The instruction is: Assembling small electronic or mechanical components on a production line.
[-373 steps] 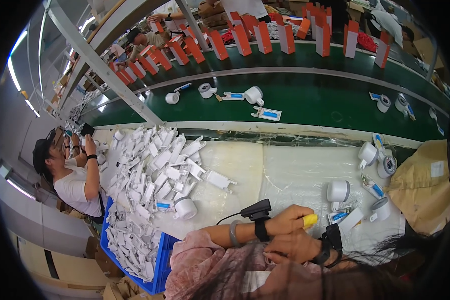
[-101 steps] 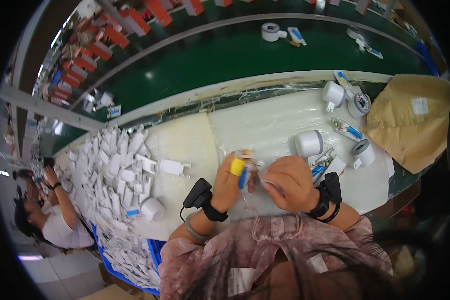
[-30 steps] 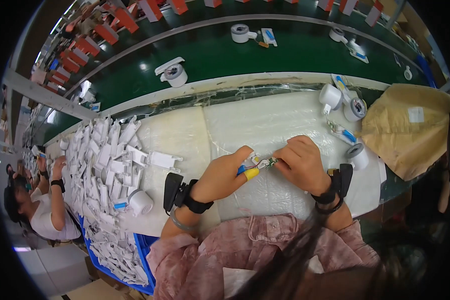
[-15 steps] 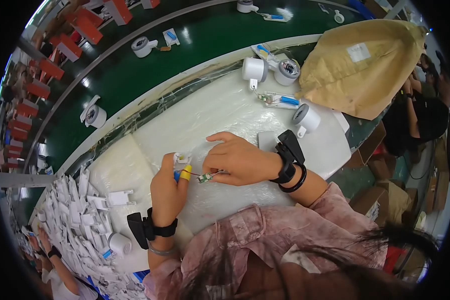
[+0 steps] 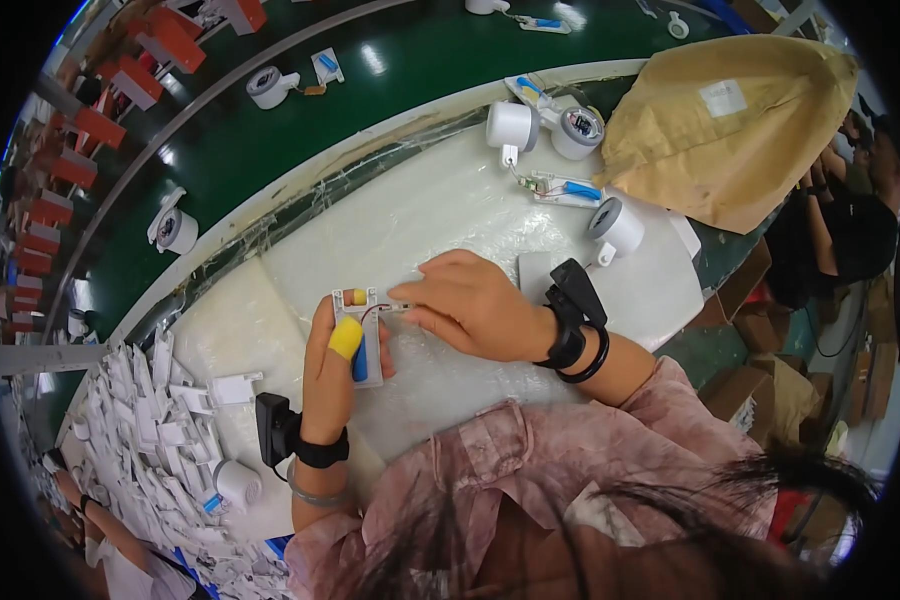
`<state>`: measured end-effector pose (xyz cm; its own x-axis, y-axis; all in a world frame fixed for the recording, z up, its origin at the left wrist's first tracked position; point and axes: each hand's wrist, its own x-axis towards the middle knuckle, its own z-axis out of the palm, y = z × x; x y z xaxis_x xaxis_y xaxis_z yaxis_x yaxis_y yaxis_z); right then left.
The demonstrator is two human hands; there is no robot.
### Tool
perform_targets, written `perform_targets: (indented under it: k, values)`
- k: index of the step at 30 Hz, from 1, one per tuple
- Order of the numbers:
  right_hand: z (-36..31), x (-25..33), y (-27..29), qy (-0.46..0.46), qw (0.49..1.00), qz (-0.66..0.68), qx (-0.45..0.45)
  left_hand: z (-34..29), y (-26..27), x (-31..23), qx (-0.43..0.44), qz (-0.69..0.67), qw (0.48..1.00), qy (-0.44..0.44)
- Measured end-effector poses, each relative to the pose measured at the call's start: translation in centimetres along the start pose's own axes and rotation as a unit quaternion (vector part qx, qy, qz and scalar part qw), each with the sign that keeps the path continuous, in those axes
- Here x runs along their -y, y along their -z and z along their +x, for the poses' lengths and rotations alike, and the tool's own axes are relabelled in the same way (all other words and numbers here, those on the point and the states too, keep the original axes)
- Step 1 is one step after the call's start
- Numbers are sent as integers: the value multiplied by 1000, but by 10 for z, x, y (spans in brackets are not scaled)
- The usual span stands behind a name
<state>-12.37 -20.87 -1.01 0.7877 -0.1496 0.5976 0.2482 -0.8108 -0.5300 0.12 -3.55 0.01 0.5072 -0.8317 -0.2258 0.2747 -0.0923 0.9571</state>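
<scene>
White housing [image 5: 373,347] now more exposed, right hand [image 5: 485,308] closer to it

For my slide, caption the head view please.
Left hand holds a white casing; right hand holds a wired part.

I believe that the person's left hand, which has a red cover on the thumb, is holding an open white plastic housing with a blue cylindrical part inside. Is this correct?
Not quite: the thumb cover is yellow, as the head view shows. The left hand does hold the open white plastic housing with the blue cylindrical part inside.
</scene>
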Motion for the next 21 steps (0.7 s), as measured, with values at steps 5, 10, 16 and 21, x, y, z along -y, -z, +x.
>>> perform_targets:
  k: [5,10,16,21]
  values:
    - [7,4,10,-108,975,176,78,3,-5,2,-42,18,999,-4]
    - [9,3,12,-77,965,209,136,1,-4,-3,-71,26,997,-34]
    - [6,11,12,-46,987,86,125,-2,-6,-2,-75,37,993,-83]
    - [0,16,6,-9,998,10,55,-4,-5,3,-61,32,992,-105]
